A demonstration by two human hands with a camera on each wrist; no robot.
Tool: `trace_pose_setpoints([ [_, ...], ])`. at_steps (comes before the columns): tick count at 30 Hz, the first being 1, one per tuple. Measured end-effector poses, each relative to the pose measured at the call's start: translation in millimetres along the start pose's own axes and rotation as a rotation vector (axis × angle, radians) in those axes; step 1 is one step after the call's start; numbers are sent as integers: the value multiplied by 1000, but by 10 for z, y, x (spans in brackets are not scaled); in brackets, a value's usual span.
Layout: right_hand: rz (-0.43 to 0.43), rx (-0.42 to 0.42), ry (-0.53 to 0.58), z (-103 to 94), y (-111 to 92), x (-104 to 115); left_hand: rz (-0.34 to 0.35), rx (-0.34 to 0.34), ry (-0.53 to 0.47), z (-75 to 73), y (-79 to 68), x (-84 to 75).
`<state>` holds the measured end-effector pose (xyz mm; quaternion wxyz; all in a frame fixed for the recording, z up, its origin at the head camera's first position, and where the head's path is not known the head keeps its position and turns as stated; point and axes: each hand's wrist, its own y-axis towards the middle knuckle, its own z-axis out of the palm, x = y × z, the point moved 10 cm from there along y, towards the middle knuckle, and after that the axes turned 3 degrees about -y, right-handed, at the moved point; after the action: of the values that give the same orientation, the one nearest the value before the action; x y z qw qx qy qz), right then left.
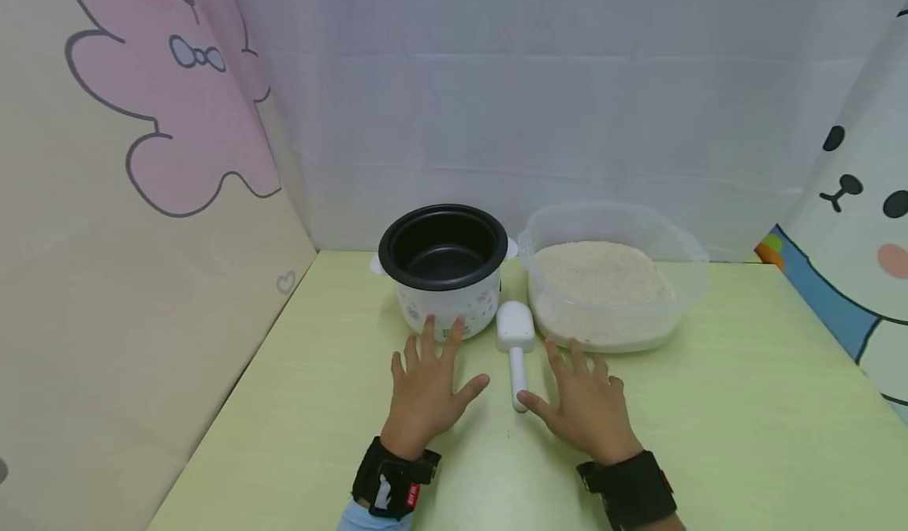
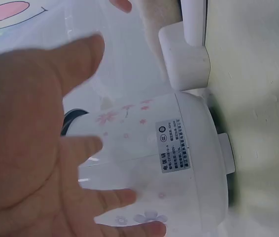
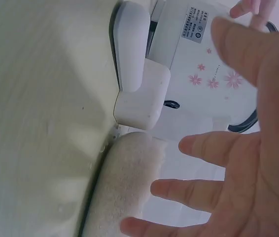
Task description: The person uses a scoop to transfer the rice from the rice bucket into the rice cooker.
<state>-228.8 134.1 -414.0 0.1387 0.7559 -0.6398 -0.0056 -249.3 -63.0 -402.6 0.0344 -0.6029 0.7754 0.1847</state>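
Note:
My left hand (image 1: 427,393) is spread with straight fingers in front of a small white rice cooker (image 1: 448,298), which has a flower pattern and a label. Its black inner pot (image 1: 443,251) looks bare inside. Fingers spread as well, my right hand (image 1: 589,409) is in front of a clear plastic tub (image 1: 684,279) holding rice (image 1: 603,271). Between the two hands lies a white scoop (image 1: 515,328), its handle toward me and close to the right thumb in the head view. Whether that thumb touches it I cannot tell. Neither hand holds anything.
The pale yellow-green table (image 1: 745,421) carries all these things near its back edge. Behind it hangs a white curtain (image 1: 567,105). Printed cloths with a pink figure (image 1: 184,137) and a white animal face (image 1: 858,216) stand at the left and right sides.

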Motion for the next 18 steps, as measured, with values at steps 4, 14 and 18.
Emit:
trace_pose_setpoints([
  [4,23,5,36,38,59,-4,3,-55,-58,-109,46,12],
  [14,48,56,148,179,264,173,2,-40,-166,-180,105,52],
  [18,117,90,148,313,357,192,-26,-25,-186,-180,92,68],
])
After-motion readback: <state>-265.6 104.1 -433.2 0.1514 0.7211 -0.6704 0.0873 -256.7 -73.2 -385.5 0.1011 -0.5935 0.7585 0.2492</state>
